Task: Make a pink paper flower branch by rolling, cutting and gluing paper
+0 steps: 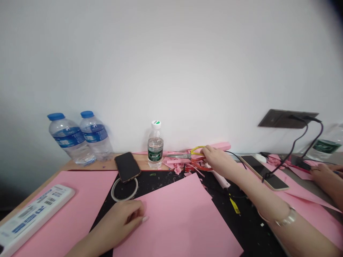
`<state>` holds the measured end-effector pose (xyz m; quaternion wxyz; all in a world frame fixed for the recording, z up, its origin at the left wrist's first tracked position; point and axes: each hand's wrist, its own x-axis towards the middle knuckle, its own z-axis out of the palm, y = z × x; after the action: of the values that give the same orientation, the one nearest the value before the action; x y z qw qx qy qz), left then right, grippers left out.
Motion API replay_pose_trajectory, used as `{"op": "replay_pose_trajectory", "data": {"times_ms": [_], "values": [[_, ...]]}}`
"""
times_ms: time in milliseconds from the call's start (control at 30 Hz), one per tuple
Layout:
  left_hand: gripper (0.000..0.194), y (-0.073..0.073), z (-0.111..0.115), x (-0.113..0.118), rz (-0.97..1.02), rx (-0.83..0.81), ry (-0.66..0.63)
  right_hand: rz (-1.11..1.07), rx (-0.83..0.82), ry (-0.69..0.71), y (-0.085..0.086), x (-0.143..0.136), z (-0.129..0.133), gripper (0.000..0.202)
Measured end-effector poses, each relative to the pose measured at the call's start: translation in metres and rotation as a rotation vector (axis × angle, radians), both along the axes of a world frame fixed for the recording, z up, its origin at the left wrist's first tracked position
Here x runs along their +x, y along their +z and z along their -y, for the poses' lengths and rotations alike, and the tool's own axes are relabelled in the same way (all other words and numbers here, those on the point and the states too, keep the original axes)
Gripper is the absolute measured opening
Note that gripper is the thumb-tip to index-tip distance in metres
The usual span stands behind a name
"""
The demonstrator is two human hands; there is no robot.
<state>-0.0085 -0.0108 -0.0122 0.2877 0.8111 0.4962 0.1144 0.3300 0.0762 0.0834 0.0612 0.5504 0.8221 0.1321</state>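
Note:
My left hand [124, 219] rests on the left edge of a sheet of pink paper [177, 214]. Its fingers are loosely bent, with thumb and forefinger apart and nothing visible between them. Farther off, my right hand [215, 159] is closed on the handles of a pair of scissors [197, 152]. One handle loop is yellow, the other red-orange. The metal blades point left, toward a small water bottle [155, 146]. Pink paper scraps [175, 167] lie beneath and around the scissors.
A dark phone [127, 166] lies by a white ring [124, 189]. Left are two blue-capped bottles [96, 137] and a white box [37, 214] on pink paper. Right are a cabled phone [265, 173], a wall socket [288, 118] and another person's hand [325, 178].

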Motion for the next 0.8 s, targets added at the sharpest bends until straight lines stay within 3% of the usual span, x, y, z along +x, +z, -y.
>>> {"op": "replay_pose_trajectory", "data": {"times_ms": [100,233,333,433,533,633,733,800], "values": [[0.025,0.0,0.0,0.0,-0.014,0.01,-0.002,-0.039,-0.042,0.081,-0.007,-0.001,0.035,0.018],[0.029,0.001,-0.002,0.001,-0.034,0.025,-0.008,-0.212,-0.249,0.256,-0.037,-0.022,0.072,0.026],[0.036,0.001,-0.003,0.0,-0.06,0.049,-0.005,-0.228,-0.322,0.255,-0.058,-0.037,0.084,0.032],[0.038,-0.002,-0.003,-0.003,-0.067,0.078,0.01,-0.255,-0.358,0.242,-0.062,-0.041,0.084,0.029],[0.042,-0.006,-0.004,-0.005,-0.007,0.072,0.032,-0.322,-0.395,0.265,-0.05,-0.037,0.074,0.021],[0.044,-0.009,-0.005,-0.005,0.065,0.047,0.048,-0.364,-0.366,0.216,-0.03,-0.035,0.048,0.004],[0.044,-0.008,-0.005,-0.005,0.068,0.033,0.033,-0.361,-0.203,0.104,-0.019,-0.038,0.002,0.018],[0.045,-0.006,-0.004,-0.004,0.05,0.043,0.027,-0.339,-0.118,0.047,-0.021,-0.043,-0.031,0.024]]}}
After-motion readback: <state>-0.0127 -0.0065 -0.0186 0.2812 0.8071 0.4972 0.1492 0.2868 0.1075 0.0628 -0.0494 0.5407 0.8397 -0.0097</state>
